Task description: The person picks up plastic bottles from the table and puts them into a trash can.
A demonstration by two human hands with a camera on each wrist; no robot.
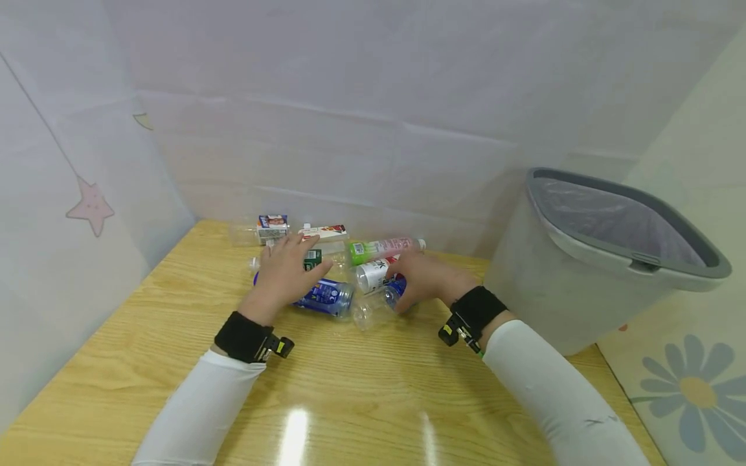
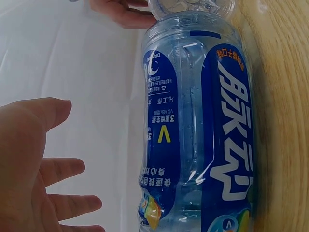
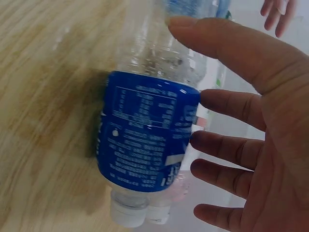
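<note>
White-sleeved forearms reach in from the near edge of the wooden table [image 1: 361,401], each with a black wrist strap. Beyond them the left hand [image 1: 285,275] hovers with fingers spread and straight over a blue-labelled bottle [image 1: 323,296] lying on its side; the left wrist view shows an open gap between palm and bottle, so it holds nothing. The right hand [image 1: 428,279] sits just beside a clear bottle with a blue label [image 1: 381,303]; in the right wrist view its fingers [image 3: 227,145] are open and only loosely bent, close to the label but not closed round it — whether they touch it I cannot tell. All the bottles lie flat and packed together — a white-labelled one [image 1: 371,274], a green-and-pink one [image 1: 384,248], two small cartons [image 1: 297,230] behind — so a nudge could likely roll one into its neighbours or toward the back wall. A grey bin [image 1: 588,259] stands off the table's right corner, near the right forearm; a wide swing there might clip its rim. Open tabletop lies toward the near side and left.
</note>
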